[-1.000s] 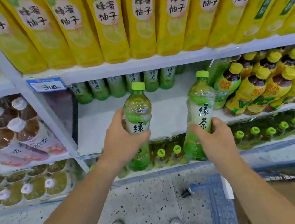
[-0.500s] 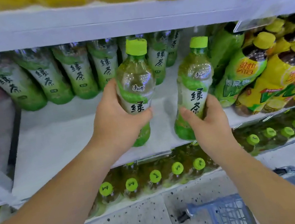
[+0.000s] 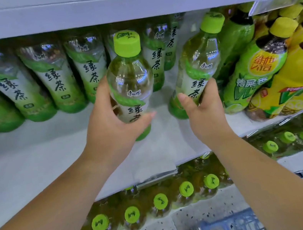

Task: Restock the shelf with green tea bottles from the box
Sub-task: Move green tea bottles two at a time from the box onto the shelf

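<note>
My left hand (image 3: 111,122) grips a green tea bottle (image 3: 130,78) with a lime cap, held upright over the white shelf (image 3: 33,160). My right hand (image 3: 203,113) grips a second green tea bottle (image 3: 198,62), tilted a little to the right, with its base low over the shelf beside the lime-labelled bottles. A row of several green tea bottles (image 3: 53,81) stands at the back of the same shelf, behind both held bottles. The box is not in view.
Green and yellow lemon tea bottles (image 3: 279,64) crowd the shelf's right end. The shelf board above (image 3: 106,3) hangs close over the caps. Below, a lower shelf holds several lime-capped bottles (image 3: 159,200). A blue cart (image 3: 233,226) stands on the speckled floor at the lower right.
Both hands have carried their bottles up and forward from in front of the shelf edge to over the shelf surface, close to the back row. The view has moved in closer.
</note>
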Motion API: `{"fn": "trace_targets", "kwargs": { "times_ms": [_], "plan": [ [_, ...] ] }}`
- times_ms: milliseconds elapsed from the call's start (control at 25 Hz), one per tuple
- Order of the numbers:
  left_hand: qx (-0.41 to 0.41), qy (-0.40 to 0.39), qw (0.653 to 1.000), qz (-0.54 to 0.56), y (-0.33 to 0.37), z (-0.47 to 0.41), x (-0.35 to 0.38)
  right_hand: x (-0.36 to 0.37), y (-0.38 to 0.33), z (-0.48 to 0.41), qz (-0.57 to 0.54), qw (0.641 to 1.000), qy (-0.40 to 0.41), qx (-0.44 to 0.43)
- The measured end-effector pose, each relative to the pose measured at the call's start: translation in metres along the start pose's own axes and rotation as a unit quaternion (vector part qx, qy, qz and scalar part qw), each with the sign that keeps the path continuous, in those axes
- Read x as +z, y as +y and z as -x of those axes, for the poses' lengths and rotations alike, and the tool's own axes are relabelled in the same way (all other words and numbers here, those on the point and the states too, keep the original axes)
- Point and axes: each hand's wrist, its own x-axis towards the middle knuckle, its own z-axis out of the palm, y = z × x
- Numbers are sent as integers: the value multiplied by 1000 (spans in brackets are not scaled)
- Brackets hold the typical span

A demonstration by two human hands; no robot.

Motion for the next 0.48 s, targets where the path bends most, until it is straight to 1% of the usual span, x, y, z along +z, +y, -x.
{"fn": "trace_targets", "kwargs": {
  "times_ms": [120, 280, 400, 480],
  "plan": [
    [-33, -41, 997, -57, -20, 14, -6, 7, 2, -20, 21, 1000, 5, -3],
    [-41, -33, 993, -109, -41, 21, -12, 21, 6, -55, 67, 997, 29, 4],
    [-28, -41, 991, -125, -41, 22, -13, 25, 6, -76, 71, 997, 25, 17],
    [-22, -29, 990, -137, -41, 25, -11, 28, 5, -89, 75, 996, 30, 27]
  ]
}}
